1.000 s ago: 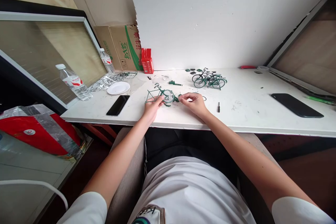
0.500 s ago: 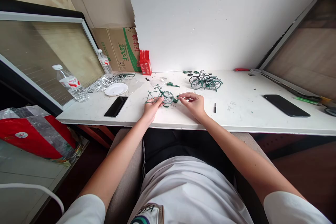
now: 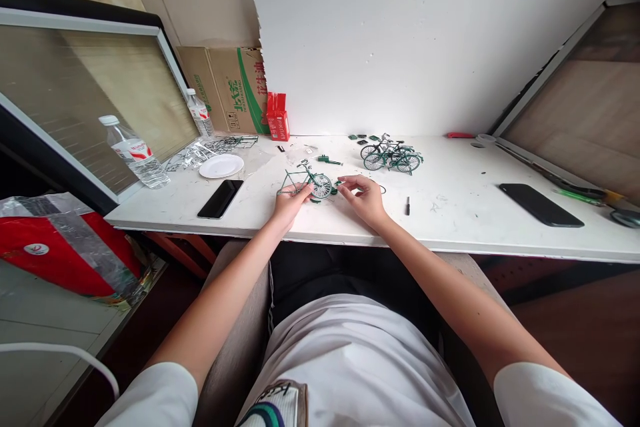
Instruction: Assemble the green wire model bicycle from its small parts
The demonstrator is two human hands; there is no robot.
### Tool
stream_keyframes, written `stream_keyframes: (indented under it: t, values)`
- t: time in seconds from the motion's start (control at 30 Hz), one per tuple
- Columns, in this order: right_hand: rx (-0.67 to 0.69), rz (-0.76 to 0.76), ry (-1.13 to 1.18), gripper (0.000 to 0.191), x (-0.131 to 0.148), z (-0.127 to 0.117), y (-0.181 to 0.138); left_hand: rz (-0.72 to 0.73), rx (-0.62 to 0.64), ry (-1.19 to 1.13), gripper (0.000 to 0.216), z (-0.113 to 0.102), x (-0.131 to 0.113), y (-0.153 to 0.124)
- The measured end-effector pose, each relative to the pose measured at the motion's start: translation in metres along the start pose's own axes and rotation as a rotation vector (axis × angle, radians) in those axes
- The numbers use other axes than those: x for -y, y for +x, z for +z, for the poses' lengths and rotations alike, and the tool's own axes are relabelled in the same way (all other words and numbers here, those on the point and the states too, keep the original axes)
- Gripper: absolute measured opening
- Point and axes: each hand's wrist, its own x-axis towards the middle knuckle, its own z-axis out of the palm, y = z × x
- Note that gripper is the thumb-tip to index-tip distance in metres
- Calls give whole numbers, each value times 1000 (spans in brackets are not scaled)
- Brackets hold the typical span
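Note:
My left hand (image 3: 291, 205) is closed round a small green model bicycle (image 3: 321, 186), gripping it low near the front wheel. Handlebars and a spoked front wheel show, but no rear wheel can be seen on the frame. Just to its right, my right hand (image 3: 366, 200) is pinched, thumb and fingers bent; whatever lies between the fingertips is too small to make out. Small green parts (image 3: 335, 189) show between the wheel and those fingertips. Behind the right hand, the edge of a thin dark ring (image 3: 384, 189) sticks out.
Assembled model bicycles (image 3: 393, 155) stand farther back, near a green part (image 3: 330, 160). Phones lie left (image 3: 221, 199) and right (image 3: 541, 205), and a short dark tool (image 3: 408, 205) is beside my right hand. A white plate (image 3: 221, 166), bottles (image 3: 134, 152) and a red box (image 3: 277, 117) occupy the left.
My right hand has shifted slightly left and its fingers have curled more. The dark ring behind it now shows. My left hand still holds the bicycle, and the view has tilted slightly.

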Motion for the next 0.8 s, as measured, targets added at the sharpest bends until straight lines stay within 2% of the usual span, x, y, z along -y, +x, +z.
stream_keyframes:
  t: [0.3, 0.5, 0.8]
  values:
    - [83, 41, 96, 40, 4, 2, 0, 27, 19, 75, 40, -2, 2, 0]
    - [86, 68, 213, 62, 6, -1, -1, 13, 8, 83, 43, -3, 3, 1]
    - [91, 102, 235, 66, 9, 1, -1, 22, 14, 96, 43, -2, 1, -1]
